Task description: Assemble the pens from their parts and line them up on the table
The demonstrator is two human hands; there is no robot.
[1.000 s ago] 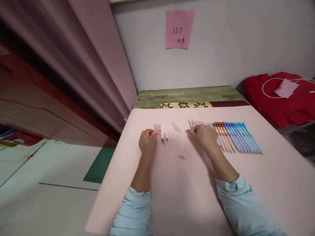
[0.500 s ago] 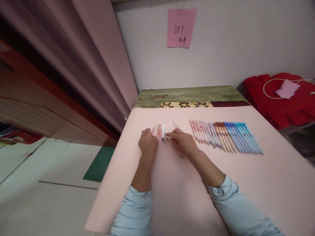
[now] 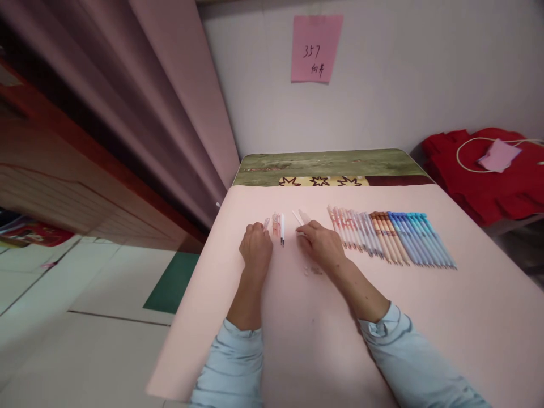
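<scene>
My left hand (image 3: 256, 250) rests as a loose fist on the pink table cover (image 3: 425, 317), its fingertips on a small clear pink pen piece (image 3: 266, 223). Beside it lie a few pen parts (image 3: 279, 227), pink barrels and a white refill with a dark tip. My right hand (image 3: 322, 243) is closed in a pinch on a thin white refill (image 3: 297, 218) that sticks out toward the far side. A pale pen piece (image 3: 304, 216) lies just beyond its fingers. To the right runs a neat row of pens (image 3: 391, 237), pink, white, brown and blue.
Tiny pen bits, maybe a spring (image 3: 313, 270), lie by my right wrist. A green patterned tabletop (image 3: 323, 164) shows beyond the cover. A pink note (image 3: 315, 49) hangs on the wall, a curtain (image 3: 170, 113) falls at left, and red cloth (image 3: 488, 175) with a cord lies at right.
My right hand left the row of pens, came left to the loose parts and picked a white refill out of the group. My left hand barely moved.
</scene>
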